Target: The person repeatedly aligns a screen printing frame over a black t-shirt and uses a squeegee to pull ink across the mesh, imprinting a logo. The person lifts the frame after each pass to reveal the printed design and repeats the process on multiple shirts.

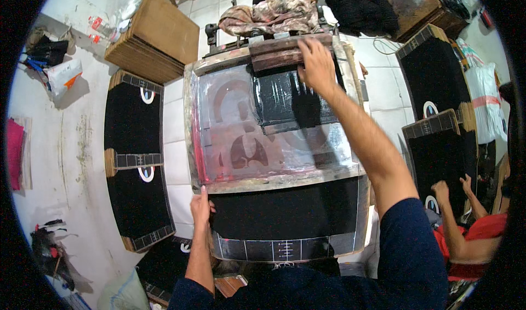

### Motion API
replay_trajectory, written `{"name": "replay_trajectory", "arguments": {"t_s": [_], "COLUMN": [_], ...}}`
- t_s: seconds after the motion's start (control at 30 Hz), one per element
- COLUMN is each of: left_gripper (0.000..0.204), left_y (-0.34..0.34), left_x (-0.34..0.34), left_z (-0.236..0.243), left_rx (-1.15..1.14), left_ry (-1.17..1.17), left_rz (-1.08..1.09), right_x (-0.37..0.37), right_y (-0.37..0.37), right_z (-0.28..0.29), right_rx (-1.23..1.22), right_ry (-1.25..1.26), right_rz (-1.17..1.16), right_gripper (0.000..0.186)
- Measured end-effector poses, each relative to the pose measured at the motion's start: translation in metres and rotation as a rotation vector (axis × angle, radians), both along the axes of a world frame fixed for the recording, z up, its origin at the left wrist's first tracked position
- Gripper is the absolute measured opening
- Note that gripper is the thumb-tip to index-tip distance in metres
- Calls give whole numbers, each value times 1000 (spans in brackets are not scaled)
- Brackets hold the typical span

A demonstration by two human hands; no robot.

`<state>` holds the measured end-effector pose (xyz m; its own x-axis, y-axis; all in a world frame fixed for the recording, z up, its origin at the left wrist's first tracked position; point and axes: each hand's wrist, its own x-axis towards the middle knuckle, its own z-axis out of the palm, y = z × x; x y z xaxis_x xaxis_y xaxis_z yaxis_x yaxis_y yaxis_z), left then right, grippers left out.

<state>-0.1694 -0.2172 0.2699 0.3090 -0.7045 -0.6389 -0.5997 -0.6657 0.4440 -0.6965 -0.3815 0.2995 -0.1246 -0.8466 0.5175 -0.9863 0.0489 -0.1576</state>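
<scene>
A screen printing frame (274, 186) lies over a board covered with black fabric (285, 211). Dark shapes show through its grey mesh (230, 135), and black ink (282, 104) covers a patch at the far right of the mesh. My right hand (318, 66) grips the right part of a wooden squeegee (274, 53), which rests at the screen's far end above the ink. At the near left corner my left hand (201, 207) holds the frame's edge, thumb on top; its other fingers are partly hidden.
Boards with black fabric (134, 121) stand along the left, and more such boards (433, 74) along the right. A stained cloth (274, 14) hangs behind the screen. Stacked brown boards (159, 33) sit far left. At the right edge another person's hands (441, 192) reach near a black board.
</scene>
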Motion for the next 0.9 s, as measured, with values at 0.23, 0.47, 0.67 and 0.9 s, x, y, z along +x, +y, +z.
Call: {"name": "replay_trajectory", "arguments": {"t_s": [0.23,0.47,0.67,0.9], "left_gripper": [126,129,136,135], "left_y": [26,28,29,28], "left_x": [-34,-45,-47,-44], "left_z": [-36,-43,-38,-41], "left_rx": [-718,-676,-710,-708], "left_ry": [-12,-178,-229,-207], "left_rz": [-134,-32,-83,-109], "right_x": [-28,-11,30,46], "right_y": [-88,-18,82,98], "right_z": [4,33,31,16], "right_rx": [477,340,364,462], "right_ry": [235,11,-65,-45], "right_rz": [72,157,120,105], "right_gripper": [55,36,29,34]}}
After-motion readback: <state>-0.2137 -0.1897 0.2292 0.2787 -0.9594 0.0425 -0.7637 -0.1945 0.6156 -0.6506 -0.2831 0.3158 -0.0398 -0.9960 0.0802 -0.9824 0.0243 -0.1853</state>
